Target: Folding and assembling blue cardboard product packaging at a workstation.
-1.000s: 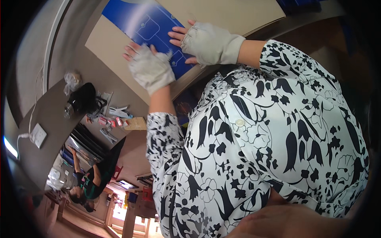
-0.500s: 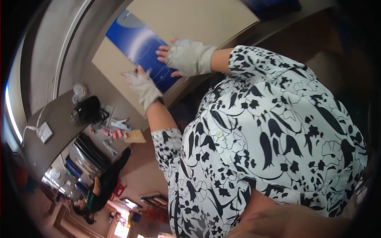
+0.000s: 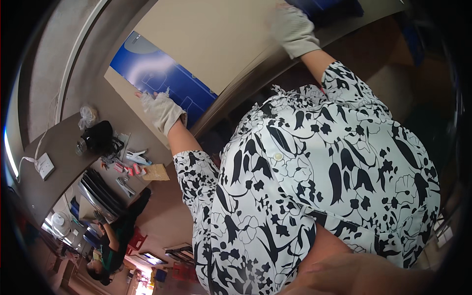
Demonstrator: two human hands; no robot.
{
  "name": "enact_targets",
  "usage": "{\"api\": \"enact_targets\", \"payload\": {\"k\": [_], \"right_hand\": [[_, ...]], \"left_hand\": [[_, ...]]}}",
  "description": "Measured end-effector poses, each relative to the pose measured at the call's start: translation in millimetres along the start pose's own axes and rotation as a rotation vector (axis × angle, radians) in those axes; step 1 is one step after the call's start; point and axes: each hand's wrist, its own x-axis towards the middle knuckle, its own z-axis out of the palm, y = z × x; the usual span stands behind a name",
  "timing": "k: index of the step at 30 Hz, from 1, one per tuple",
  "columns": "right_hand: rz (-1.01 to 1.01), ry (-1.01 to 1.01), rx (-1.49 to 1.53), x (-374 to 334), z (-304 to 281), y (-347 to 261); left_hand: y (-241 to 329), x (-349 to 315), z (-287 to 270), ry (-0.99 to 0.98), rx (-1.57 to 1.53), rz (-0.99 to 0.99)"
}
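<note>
My left hand (image 3: 161, 109), in a pale fingerless work glove, rests open at the edge of a blue printed sheet (image 3: 162, 81) with thin white lines and a grey corner. Bare fingertips poke out past the glove. The sheet lies between a narrow beige strip and a large beige board (image 3: 211, 39). Over on the right, my right hand (image 3: 295, 32), gloved the same way, is at the far end of that board, beside a dark blue stack (image 3: 327, 12). Its fingers are blurred and partly hidden by the glove.
Left on the brown worktop are a black object (image 3: 98, 137), a crumpled plastic bag (image 3: 88, 117), clips (image 3: 137, 157), small red pieces (image 3: 130, 169), a tan pad (image 3: 156, 172) and a white socket box (image 3: 45, 166). Beyond, another person (image 3: 110, 246) works near black curved pieces (image 3: 102, 196).
My right hand has left the blue sheet and swung right and away to the beige board's far end. My left hand stays by the sheet, shifted slightly in the picture.
</note>
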Motion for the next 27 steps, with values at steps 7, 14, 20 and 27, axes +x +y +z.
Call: {"api": "enact_targets", "payload": {"k": [7, 14, 20, 27], "right_hand": [[0.2, -0.292, -0.061, 27, -62, -33], [0.331, -0.523, -0.139, 40, -55, -29], [0.264, -0.555, -0.103, 47, -37, -16], [0.161, -0.718, -0.072, 66, -15, 19]], "left_hand": [[-8, -20, -7, -0.026, 0.56, 0.311], [-6, -29, 8, -0.02, 0.879, 0.491], [-21, -50, 21, -0.084, 1.566, 0.841], [6, -82, 18, -0.249, 1.603, 0.878]]}}
